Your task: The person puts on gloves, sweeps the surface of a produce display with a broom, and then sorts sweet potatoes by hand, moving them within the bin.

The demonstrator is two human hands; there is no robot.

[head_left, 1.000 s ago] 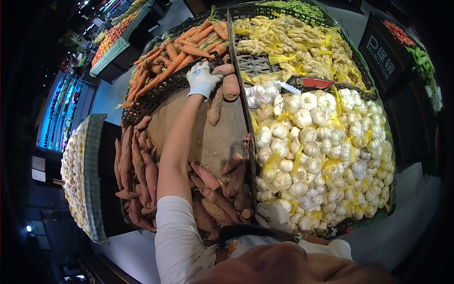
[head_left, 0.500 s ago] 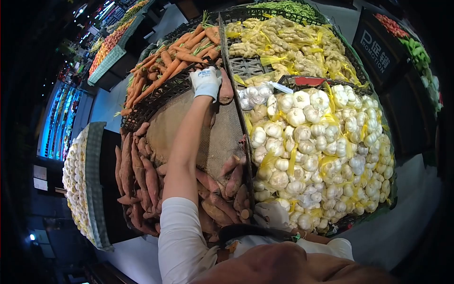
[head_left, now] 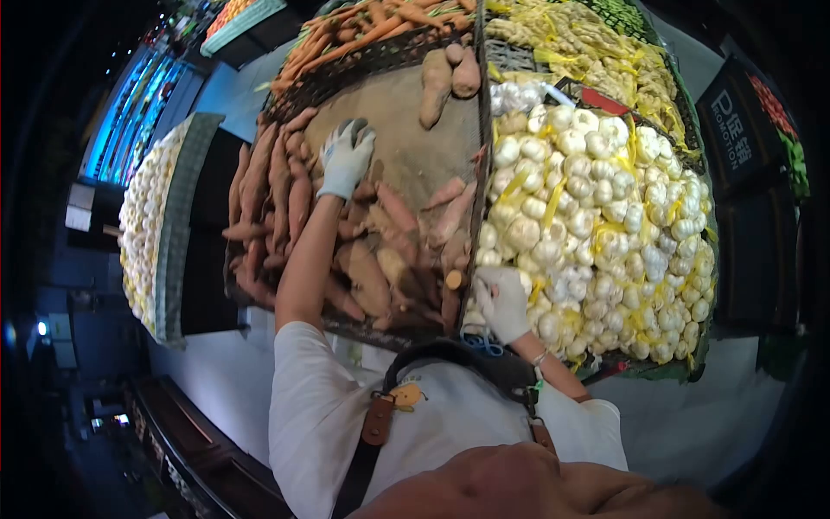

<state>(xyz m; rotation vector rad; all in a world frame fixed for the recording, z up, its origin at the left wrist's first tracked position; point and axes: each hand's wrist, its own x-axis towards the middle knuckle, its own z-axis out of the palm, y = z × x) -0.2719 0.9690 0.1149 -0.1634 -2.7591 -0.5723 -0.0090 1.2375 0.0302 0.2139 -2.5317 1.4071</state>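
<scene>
My left hand (head_left: 347, 158), in a white glove with grey on its finger side, is over the left edge of the bare patch in the sweet potato bin. Its fingers look apart, with nothing visible in them. Sweet potatoes (head_left: 278, 177) lie piled to its left and nearer to me. A small group of sweet potatoes (head_left: 436, 86) sits in the far right corner. My right hand (head_left: 505, 303), gloved too, rests with curled fingers by the divider and the garlic (head_left: 596, 208). What those fingers hold, if anything, is hidden. Blue looped handles (head_left: 482, 341), like scissors, show beside it.
Carrots (head_left: 367, 30) fill the crate beyond the bin. Ginger (head_left: 596, 43) in yellow netting lies behind the garlic. A dark divider (head_left: 481, 156) separates the two sides. Another white heap (head_left: 151, 229) stands on a display at left, and a promotion stand (head_left: 735, 130) at right.
My left hand has drawn back from the far corner, beside the carrots, toward the near left pile. Sweet potatoes it partly covered now show there. My right hand has come into clear view.
</scene>
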